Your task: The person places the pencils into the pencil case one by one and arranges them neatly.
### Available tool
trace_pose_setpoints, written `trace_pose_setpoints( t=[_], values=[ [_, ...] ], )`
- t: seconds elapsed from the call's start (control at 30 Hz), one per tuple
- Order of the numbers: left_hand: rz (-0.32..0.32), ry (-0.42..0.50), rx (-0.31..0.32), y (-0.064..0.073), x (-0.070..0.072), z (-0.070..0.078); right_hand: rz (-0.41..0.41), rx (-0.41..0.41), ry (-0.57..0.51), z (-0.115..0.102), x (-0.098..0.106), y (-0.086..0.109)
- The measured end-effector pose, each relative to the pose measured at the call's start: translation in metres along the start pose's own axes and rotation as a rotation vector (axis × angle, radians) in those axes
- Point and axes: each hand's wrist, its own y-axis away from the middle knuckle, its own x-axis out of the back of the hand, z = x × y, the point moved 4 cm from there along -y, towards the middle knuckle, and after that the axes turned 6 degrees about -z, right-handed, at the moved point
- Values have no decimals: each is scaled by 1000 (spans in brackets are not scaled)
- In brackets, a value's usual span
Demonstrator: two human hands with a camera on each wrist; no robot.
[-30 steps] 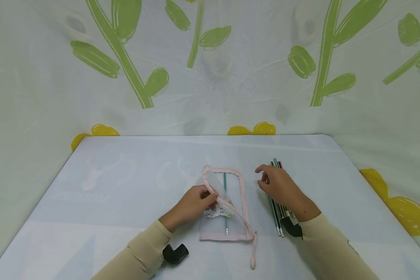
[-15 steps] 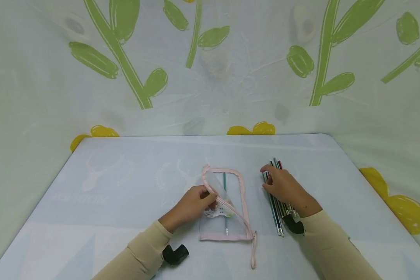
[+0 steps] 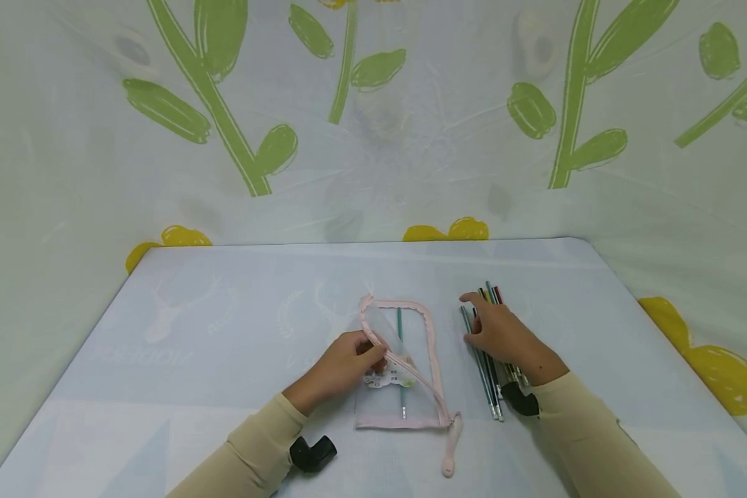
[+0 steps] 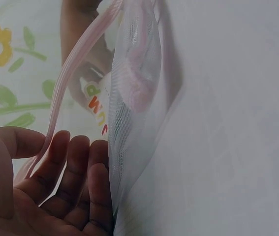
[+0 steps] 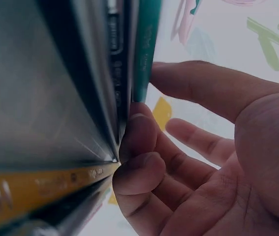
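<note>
My left hand pinches the pink zip edge of a see-through mesh pencil pouch, lifting that edge so the mouth gapes. A teal pencil lies inside the pouch, partly behind its printed patch. In the left wrist view the pink zip strip runs between thumb and fingers. To the right, my right hand is over a bunch of pencils. The right wrist view has thumb and fingertips against a green pencil at the bunch's side, with a yellow pencil among the others.
A pink wrist strap hangs off the pouch's near right corner onto the pale table cover. Black camera mounts sit at both wrists. Behind the table hangs a white curtain with green leaf prints.
The leftmost pencil has shifted left, away from the bunch, along with the right hand's fingers. The pouch's strap has turned slightly. My left hand keeps its grip on the zip edge.
</note>
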Motion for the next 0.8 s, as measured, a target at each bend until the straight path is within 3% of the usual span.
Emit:
trace_pose_setpoints(
  t=[0.63, 0.8],
  values=[
    [5, 4, -15, 1, 0, 1, -42, -21, 4, -2, -7, -1],
    [0, 16, -19, 0, 0, 0, -41, -11, -49, -2, -4, -2]
  ],
)
